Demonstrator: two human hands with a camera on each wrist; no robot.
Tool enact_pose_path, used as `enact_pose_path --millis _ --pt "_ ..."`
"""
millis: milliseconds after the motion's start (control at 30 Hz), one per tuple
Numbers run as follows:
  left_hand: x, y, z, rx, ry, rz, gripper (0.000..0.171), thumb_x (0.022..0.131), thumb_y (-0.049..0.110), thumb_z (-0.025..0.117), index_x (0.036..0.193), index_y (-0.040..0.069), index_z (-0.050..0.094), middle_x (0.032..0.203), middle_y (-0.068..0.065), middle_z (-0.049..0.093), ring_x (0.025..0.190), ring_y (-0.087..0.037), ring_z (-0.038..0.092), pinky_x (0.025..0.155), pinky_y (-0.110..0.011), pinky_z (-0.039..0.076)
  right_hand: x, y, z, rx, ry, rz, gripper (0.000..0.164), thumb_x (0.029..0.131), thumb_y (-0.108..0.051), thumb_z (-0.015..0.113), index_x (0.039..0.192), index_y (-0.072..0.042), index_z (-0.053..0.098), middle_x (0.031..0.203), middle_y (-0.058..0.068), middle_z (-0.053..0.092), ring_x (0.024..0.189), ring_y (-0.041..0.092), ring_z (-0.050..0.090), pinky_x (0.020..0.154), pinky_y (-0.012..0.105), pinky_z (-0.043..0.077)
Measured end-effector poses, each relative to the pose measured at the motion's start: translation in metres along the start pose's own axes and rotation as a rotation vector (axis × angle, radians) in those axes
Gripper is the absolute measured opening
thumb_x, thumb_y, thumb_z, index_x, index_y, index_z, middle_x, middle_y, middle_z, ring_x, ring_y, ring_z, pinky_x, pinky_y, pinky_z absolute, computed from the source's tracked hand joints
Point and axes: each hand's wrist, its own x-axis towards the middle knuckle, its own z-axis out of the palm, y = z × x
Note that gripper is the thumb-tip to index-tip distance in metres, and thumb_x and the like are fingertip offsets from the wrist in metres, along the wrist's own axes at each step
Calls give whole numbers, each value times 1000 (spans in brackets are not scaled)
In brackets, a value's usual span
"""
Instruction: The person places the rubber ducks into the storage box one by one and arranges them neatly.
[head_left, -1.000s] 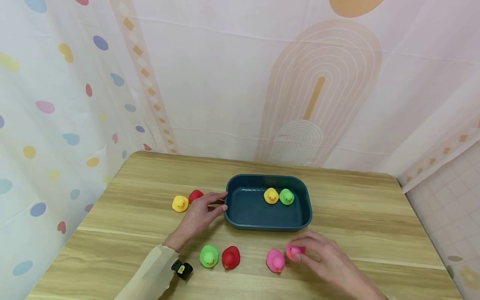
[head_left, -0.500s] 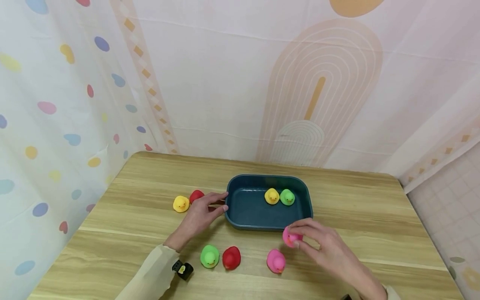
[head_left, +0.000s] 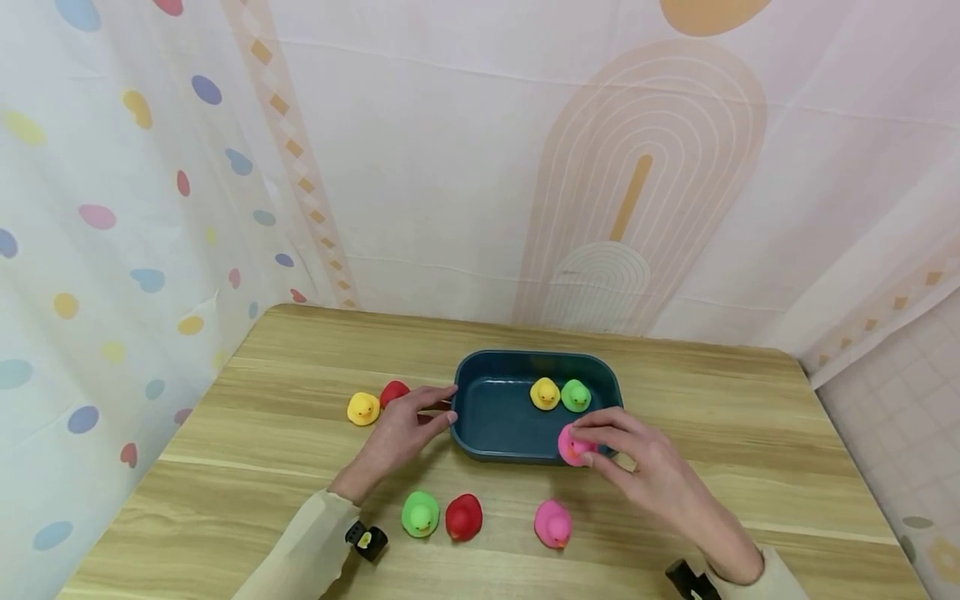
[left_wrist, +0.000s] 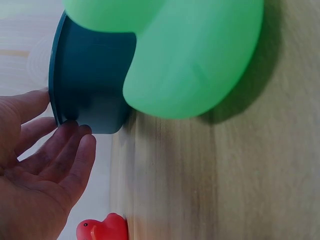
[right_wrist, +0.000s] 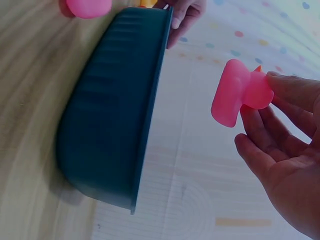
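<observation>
My right hand pinches a pink rubber duck by its head between thumb and fingers. It holds the duck in the air over the near right rim of a dark teal rectangular basin; the right wrist view shows the duck raised above the rim. Touching the basin's left end are the fingertips and thumb of my left hand, spread and loosely bent against the outer wall. Inside the basin a yellow duck and a green duck sit side by side.
On the wooden table, a green duck, a red duck and a pink duck stand before the basin. Left of it are a yellow duck and a partly hidden red duck. A patterned curtain hangs behind.
My right hand has lifted the pink duck off the table and carried it forward and slightly left to the basin's near rim. The left hand stays at the basin's left end.
</observation>
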Motion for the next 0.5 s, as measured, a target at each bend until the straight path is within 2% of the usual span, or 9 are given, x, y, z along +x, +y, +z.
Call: enact_pose_path --millis 300,500 --pt "-1 1 0 -1 5 1 44 98 13 73 139 1 64 133 -15 66 109 -27 71 90 -37 60 11 1 -2 -3 -1 5 29 82 0 85 108 -12 80 115 -4 70 101 15 67 76 29 58" --pt "0 1 1 -1 1 -5 45 98 14 73 140 1 64 134 -14 66 110 -27 71 91 -36 60 15 1 -2 -14 -12 36 28 85 -3 83 111 -12 80 116 -5 70 105 15 67 79 31 58"
